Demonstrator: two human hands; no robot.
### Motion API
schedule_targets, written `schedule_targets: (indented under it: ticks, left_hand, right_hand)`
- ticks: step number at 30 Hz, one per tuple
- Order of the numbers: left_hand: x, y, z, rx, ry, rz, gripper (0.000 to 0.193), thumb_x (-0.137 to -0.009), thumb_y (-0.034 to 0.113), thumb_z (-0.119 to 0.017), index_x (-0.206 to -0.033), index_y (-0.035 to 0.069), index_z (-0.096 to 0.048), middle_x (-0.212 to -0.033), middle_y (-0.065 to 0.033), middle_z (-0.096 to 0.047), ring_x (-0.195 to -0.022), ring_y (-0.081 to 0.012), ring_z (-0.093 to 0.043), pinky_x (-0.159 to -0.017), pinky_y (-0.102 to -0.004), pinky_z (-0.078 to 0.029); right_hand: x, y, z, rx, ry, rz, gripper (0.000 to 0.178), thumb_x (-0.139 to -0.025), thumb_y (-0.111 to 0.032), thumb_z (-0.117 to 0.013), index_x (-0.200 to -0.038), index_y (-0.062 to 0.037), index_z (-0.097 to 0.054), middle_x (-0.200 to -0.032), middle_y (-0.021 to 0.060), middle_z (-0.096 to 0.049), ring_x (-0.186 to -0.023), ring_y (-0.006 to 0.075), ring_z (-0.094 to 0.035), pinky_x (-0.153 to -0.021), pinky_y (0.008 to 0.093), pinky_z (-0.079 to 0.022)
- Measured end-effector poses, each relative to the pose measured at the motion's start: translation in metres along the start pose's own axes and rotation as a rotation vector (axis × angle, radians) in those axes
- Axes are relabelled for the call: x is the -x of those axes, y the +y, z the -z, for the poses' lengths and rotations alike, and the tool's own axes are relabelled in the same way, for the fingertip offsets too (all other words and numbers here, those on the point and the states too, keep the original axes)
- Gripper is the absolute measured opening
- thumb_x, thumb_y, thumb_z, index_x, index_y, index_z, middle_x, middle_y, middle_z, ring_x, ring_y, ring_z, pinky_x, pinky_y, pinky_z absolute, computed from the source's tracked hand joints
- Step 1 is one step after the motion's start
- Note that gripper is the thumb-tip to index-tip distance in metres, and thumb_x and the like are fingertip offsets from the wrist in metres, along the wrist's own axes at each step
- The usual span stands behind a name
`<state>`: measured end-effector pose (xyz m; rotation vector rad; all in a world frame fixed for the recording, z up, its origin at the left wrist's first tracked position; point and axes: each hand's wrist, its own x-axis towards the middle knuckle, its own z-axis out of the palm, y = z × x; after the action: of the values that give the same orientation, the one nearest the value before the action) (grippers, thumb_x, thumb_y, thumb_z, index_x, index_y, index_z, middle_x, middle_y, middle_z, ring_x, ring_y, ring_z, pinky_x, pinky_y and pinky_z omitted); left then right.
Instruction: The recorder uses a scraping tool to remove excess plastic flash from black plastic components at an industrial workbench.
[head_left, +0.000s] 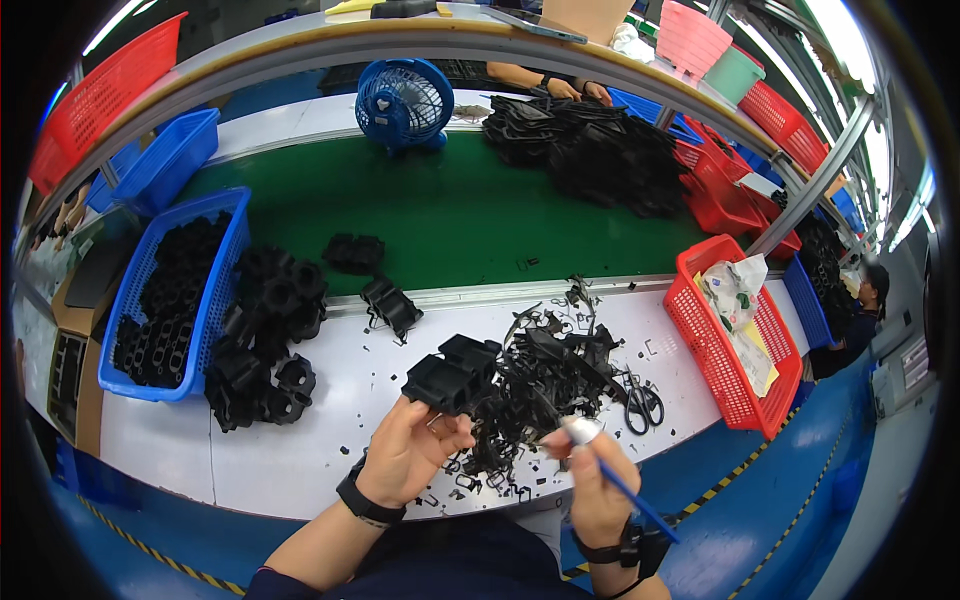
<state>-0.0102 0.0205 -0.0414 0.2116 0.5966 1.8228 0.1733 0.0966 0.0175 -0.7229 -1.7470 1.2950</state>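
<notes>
My left hand (408, 458) grips a black moulded plastic part (452, 374) with two square openings, raised above the near edge of the white bench. In my right hand (600, 485) is a slim tool with a blue handle (635, 500), its fingers closed round it. Something white (581, 430) covers the area by my thumb and forefinger, and the tool's tip is hard to make out. Beneath and between both hands lies a heap of black plastic scraps (545, 375). Black-handled scissors (643, 403) rest just right of the heap.
Left stand a pile of black parts (265, 330) and a blue basket (232, 260) of more. A red basket (690, 300) with papers is at right. Beyond run a green surface (290, 200), a blue fan (404, 105) and a black heap (600, 150) near another person's hands (578, 90).
</notes>
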Motion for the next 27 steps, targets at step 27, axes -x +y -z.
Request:
schedule_targets:
  ticks: [27]
  left_hand:
    - [0.017,0.003,-0.027,0.061,-0.055,0.159,0.047,-0.085,0.034,-0.056,-0.118,0.003,-0.048,-0.099,-0.011,-0.062,-0.075,-0.0153,-0.059,-0.051,-0.0254,-0.044]
  right_hand:
    - [0.019,-0.014,-0.017,-0.043,0.032,-0.117,0.015,-0.081,0.001,-0.064,-0.095,0.0034,-0.061,-0.093,0.0147,-0.065,-0.077,0.0156,-0.061,-0.067,0.0244,-0.047]
